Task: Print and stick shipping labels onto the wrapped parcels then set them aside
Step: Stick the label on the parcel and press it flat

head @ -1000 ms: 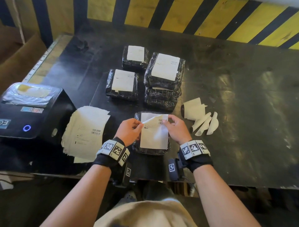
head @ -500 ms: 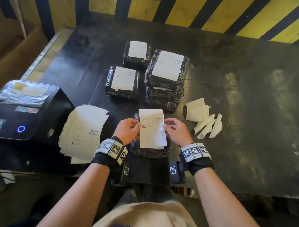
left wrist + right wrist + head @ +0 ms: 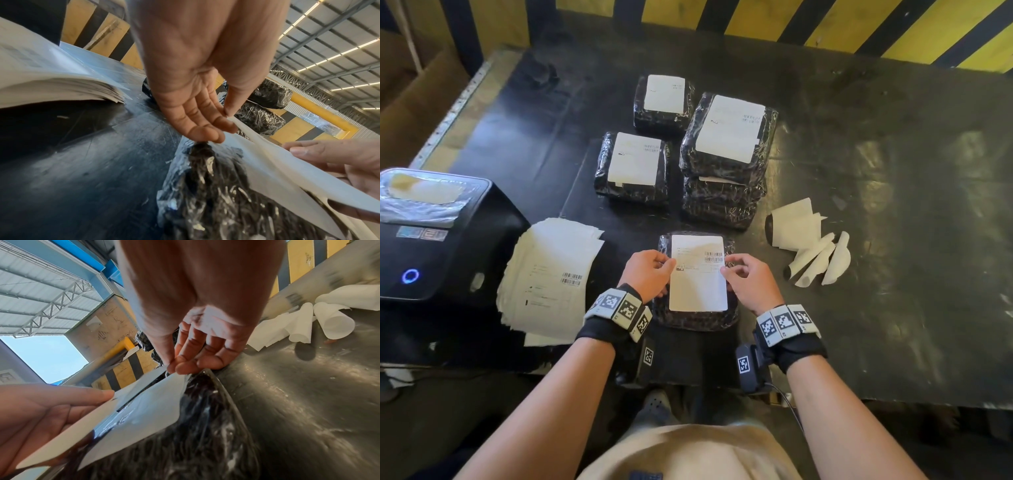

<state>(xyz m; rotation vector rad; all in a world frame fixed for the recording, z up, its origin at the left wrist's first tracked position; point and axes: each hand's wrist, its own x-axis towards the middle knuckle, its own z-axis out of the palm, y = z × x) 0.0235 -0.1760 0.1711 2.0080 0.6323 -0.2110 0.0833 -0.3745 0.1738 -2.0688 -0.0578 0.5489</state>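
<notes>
Table (image 3: 893,240), black and scuffed, carries everything here; a black label printer (image 3: 431,233) sits at its left edge with a fanned stack of printed sheets (image 3: 551,274) just beside it. Four labelled parcels (image 3: 729,137) wrapped in glossy black film lie at the far middle, two of them stacked. At the near edge lies another parcel (image 3: 698,318), and over it a white shipping label (image 3: 698,274) with barcode, flat and upright now where a second ago its top corner was folded over. The left hand (image 3: 650,274) pinches the label's left edge, the right hand (image 3: 750,281) its right edge, thumb against fingertips. Curled backing strips (image 3: 815,253) lie to the right.
</notes>
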